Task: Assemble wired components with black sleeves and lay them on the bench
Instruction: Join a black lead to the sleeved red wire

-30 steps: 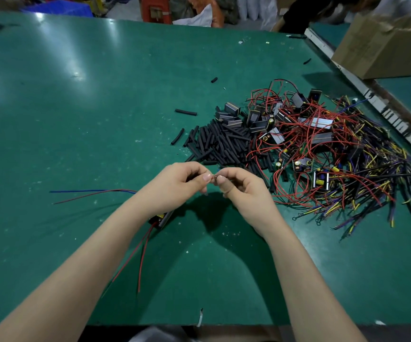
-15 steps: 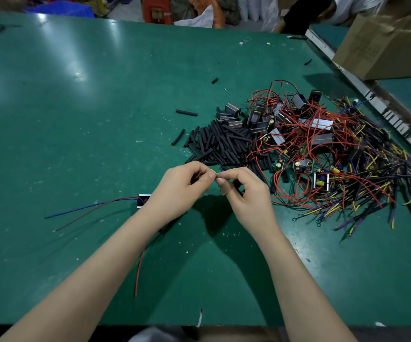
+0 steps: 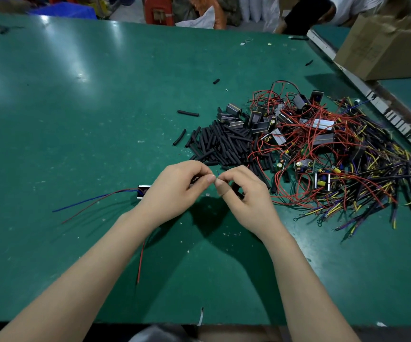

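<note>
Dead centre over the green bench (image 3: 81,149), both hands meet fingertip to fingertip. Left hand (image 3: 174,191) has its fingers curled, thumb and forefinger pinching something small and dark; right hand (image 3: 246,201) is curled too, pinching a thin wire end (image 3: 217,173) that pokes up between the two thumbs, pointing toward twelve o'clock. Whether a sleeve is already on it, I cannot tell, the fingers cover it.

At nine o'clock from the left hand, one small black component (image 3: 143,190) peeks out beside the wrist, its long axis running roughly three-to-nine. Two leads trail from it toward eight o'clock: one blue wire (image 3: 83,203), one red wire (image 3: 88,210), lying flat. A second red lead (image 3: 140,262) shows under the left forearm, running toward six o'clock.

At one o'clock from the hands sits the pile of black sleeves (image 3: 221,141), too many to count, mostly lined up from seven to one o'clock. Four strays lie apart from it, at ten to twelve o'clock, among them one short sleeve (image 3: 187,113) lying crosswise. Touching the pile at three o'clock is the tangle of wired components (image 3: 323,149), red, yellow and purple leads, uncountable.

Wide bare green runs from seven round to eleven o'clock. The bench's near edge is at six o'clock, its right rail at two o'clock, with a cardboard box (image 3: 382,48) beyond.
</note>
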Demonstrator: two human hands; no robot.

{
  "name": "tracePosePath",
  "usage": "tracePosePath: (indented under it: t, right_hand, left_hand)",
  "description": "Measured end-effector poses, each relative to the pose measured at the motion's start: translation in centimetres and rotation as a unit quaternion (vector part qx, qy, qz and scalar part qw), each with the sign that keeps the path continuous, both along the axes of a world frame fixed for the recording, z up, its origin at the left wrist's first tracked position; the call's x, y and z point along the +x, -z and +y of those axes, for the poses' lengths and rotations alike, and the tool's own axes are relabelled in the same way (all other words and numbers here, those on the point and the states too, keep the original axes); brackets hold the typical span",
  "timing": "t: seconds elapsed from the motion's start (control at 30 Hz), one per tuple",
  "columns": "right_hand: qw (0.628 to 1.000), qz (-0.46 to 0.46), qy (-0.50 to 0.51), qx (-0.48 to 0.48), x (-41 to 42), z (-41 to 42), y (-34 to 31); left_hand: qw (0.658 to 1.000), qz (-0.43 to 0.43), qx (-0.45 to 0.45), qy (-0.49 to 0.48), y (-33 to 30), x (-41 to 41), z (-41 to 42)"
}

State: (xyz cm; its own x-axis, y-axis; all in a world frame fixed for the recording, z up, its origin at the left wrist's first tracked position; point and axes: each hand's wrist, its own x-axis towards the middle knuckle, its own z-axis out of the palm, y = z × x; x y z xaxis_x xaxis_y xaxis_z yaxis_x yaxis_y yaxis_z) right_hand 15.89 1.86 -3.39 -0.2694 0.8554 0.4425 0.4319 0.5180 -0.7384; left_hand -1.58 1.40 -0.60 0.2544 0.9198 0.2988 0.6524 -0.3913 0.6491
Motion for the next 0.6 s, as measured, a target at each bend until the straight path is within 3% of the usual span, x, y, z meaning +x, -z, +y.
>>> tracePosePath:
  t: [0.23, 0.5, 0.6]
  right_hand:
    - [0.993, 0.057, -0.022, -0.104, -0.05, -0.29, -0.47]
    - [0.986, 0.081, -0.027, -0.141, 0.10, -0.07, -0.63]
    - [0.980, 0.103, -0.037, -0.163, 0.22, -0.10, -0.68]
  left_hand:
    - [0.999, -0.014, 0.041, 0.029, 0.45, -0.29, -0.18]
    - [0.997, -0.023, 0.058, 0.053, 0.06, -0.50, 0.00]
    - [0.993, 0.011, 0.095, 0.071, -0.15, -0.60, -0.20]
